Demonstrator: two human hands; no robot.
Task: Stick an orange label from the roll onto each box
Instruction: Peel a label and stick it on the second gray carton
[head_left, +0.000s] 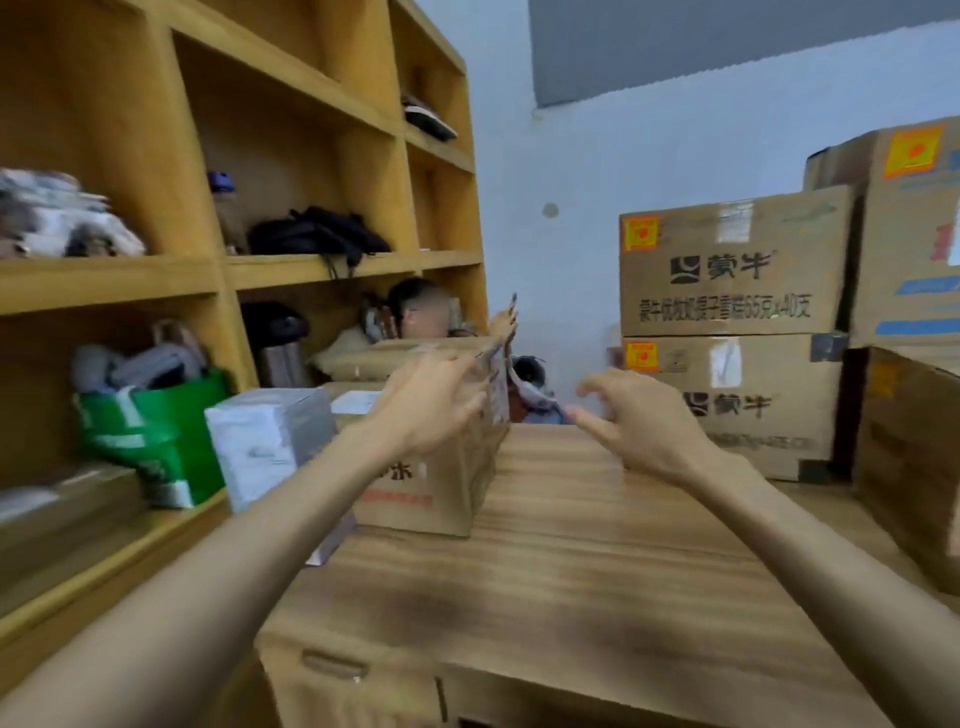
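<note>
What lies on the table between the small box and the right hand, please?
Only bare tabletop lies between the box and the right hand, as the head view shows.

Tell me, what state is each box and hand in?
Box on table: upright, no orange label showing.
Upper stacked box: labelled orange.
Lower stacked box: labelled orange.
Tall right box: labelled orange.
Left hand: touching box on table, grip blurred.
Right hand: open, empty, midair.

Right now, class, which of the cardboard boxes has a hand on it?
The small box on the wooden table, left of centre: the left hand touches its top corner. The stacked boxes at right, which bear orange labels, are untouched.
</note>
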